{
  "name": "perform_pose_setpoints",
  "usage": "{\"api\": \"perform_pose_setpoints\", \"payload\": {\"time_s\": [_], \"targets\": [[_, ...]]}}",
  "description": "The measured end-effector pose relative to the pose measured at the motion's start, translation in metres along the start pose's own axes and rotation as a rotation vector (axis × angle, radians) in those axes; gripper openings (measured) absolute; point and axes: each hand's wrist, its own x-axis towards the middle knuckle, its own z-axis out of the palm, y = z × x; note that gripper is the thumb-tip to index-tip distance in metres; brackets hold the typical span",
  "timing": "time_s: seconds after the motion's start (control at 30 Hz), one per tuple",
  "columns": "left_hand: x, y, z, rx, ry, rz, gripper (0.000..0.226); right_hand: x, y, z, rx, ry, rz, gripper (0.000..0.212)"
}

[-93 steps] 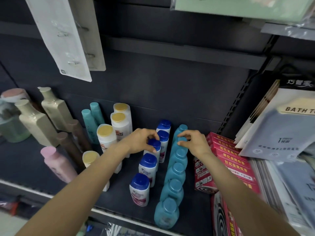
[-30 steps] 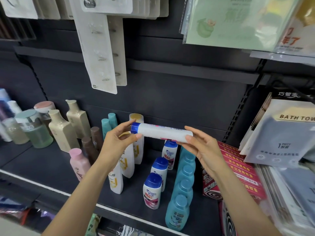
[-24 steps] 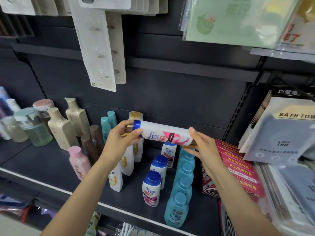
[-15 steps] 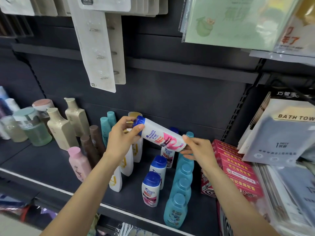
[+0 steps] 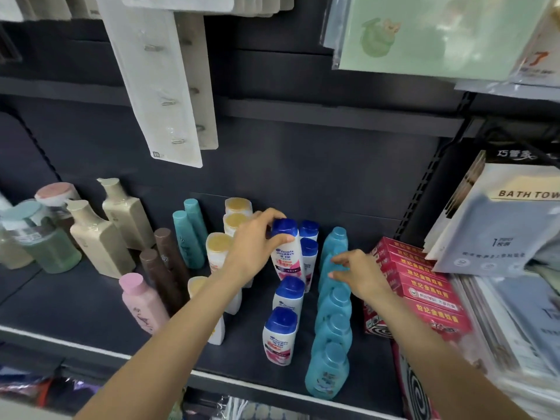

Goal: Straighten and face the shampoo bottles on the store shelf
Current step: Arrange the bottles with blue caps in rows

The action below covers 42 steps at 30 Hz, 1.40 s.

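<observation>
Crowding the dark shelf [image 5: 75,310] from its left edge inward stand a green jar [image 5: 45,237] with a pink-lidded jar [image 5: 56,192] behind it, two beige bottles [image 5: 100,234], one pink bottle [image 5: 142,301] near the front edge, two brown bottles [image 5: 160,265] and two teal tubes [image 5: 189,234]. Next comes a row of white bottles with gold caps [image 5: 218,247], five that can be counted, the front ones partly hidden by the left forearm. Hook cards [image 5: 157,86] hang from above over this part of the shelf.

Near the middle, the left hand [image 5: 251,250] grips the held shampoo bottle [image 5: 286,250] by its blue cap, thumb on the near side and fingers curled over the far side. This bottle is upright, label facing forward, in the row of white blue-capped bottles [image 5: 280,334]: five in all, with two behind or just beside it toward the back panel and two in front toward the front edge. Whether its base rests on the shelf cannot be told, as the bottle in front hides it.

Just to the right runs a row of turquoise bottles [image 5: 328,368], five or six from back to front; the count is unsure where the right hand [image 5: 357,274] covers them. That hand is loosely spread and holds nothing, fingertips touching a turquoise bottle in the back half of the row.

Right of this row lie stacked red boxes [image 5: 424,283], and at the right edge lean bath towel packs [image 5: 500,231].
</observation>
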Motion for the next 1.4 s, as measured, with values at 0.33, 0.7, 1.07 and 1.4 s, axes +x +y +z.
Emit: {"api": "perform_pose_setpoints", "payload": {"time_s": [0.33,0.7,1.07,1.4], "targets": [[0.012,-0.018,0.039,0.183,-0.242,-0.059,0.043,0.005,0.003,0.003,-0.036,-0.012,0.005,0.026],[0.011,-0.025,0.054,0.178,-0.38,-0.163,0.045,0.007,0.007,0.003,-0.033,0.01,-0.024,0.025],[0.006,-0.017,0.049,0.108,-0.382,-0.222,0.047,-0.002,0.007,0.001,0.033,0.047,-0.068,0.038],[-0.036,-0.013,0.024,0.142,-0.382,0.012,0.026,-0.047,0.001,0.004,0.027,0.072,-0.094,0.031]]}}
